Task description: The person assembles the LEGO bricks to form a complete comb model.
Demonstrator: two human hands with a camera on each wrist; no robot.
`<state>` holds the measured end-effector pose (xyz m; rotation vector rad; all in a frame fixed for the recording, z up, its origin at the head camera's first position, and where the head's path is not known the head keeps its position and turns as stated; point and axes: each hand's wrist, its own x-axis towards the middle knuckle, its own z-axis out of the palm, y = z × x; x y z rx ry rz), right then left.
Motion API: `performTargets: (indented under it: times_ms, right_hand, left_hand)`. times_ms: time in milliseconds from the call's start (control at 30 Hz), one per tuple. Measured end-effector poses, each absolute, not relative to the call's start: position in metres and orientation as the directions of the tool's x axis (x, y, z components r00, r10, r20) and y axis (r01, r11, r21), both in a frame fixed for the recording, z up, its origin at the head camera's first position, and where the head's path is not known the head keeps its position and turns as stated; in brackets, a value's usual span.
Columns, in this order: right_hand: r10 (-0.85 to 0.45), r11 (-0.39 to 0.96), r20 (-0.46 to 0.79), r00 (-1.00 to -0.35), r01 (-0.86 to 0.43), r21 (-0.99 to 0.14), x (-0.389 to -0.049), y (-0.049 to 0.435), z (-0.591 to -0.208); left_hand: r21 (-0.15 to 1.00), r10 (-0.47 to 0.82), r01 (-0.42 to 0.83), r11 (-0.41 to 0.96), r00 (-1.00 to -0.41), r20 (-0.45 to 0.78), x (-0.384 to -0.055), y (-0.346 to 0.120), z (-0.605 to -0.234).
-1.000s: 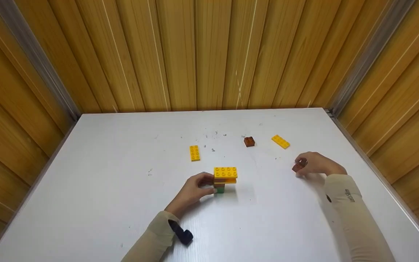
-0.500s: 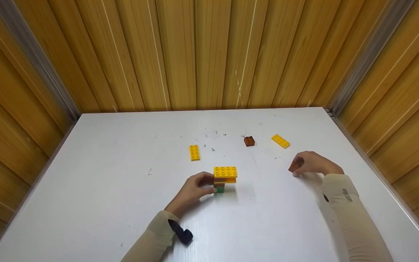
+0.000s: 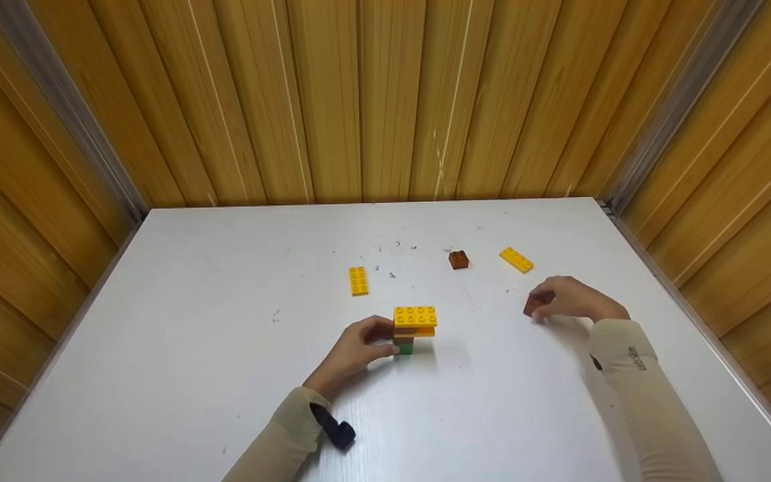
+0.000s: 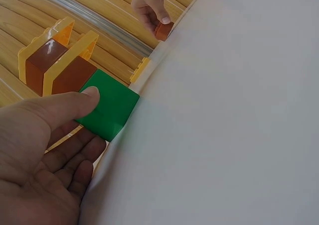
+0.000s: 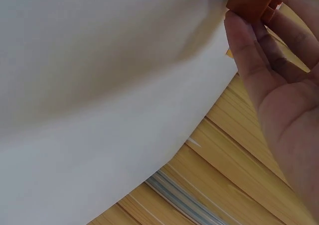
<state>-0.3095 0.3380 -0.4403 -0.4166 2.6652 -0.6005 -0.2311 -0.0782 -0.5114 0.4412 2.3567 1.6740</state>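
My left hand (image 3: 352, 351) grips a stack of toy building bricks (image 3: 415, 317) standing upright at the middle of the table. In the left wrist view the thumb presses the green bottom brick (image 4: 110, 105), with fingers behind it. Above the green come a brown brick (image 4: 74, 75), a yellow plate, another brown brick and a yellow plate on top; the plates jut out to one side. My right hand (image 3: 574, 299) pinches a small brown brick (image 3: 531, 306) between thumb and fingers, at or just above the tabletop. Fingers cover part of that brick.
A loose brown brick (image 3: 458, 260) and a yellow plate (image 3: 516, 260) lie farther back on the right. Another yellow plate (image 3: 358, 281) lies behind the stack. The white table (image 3: 191, 321) meets wood-patterned walls (image 3: 385, 100) at the back and sides.
My right hand has shifted a short way left with the brown brick, toward the stack. The left hand and the stack have stayed in place.
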Motion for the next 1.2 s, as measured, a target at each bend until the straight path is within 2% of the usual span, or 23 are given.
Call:
performTargets:
  times_ms: [467,700,1200]
  right_hand:
    - [-0.43,0.804,-0.255,-0.866,-0.24,-0.544,-0.312,0.318,-0.432]
    - [-0.441,0.799,-0.243,-0.864,-0.254,-0.545,-0.314,0.308,-0.428]
    - [-0.581,0.717,-0.144,-0.801,-0.421,-0.556,-0.312,0.279,-0.413]
  left_hand:
    - [0.948,0.368,0.115,0.297,-0.93,-0.002,-0.231,-0.078,-0.511]
    - [0.947,0.365,0.108,0.304,-0.931,-0.011,-0.232,-0.078,-0.511]
    - [0.94,0.355,0.102,0.325,-0.935,-0.021,-0.232,-0.078,-0.512]
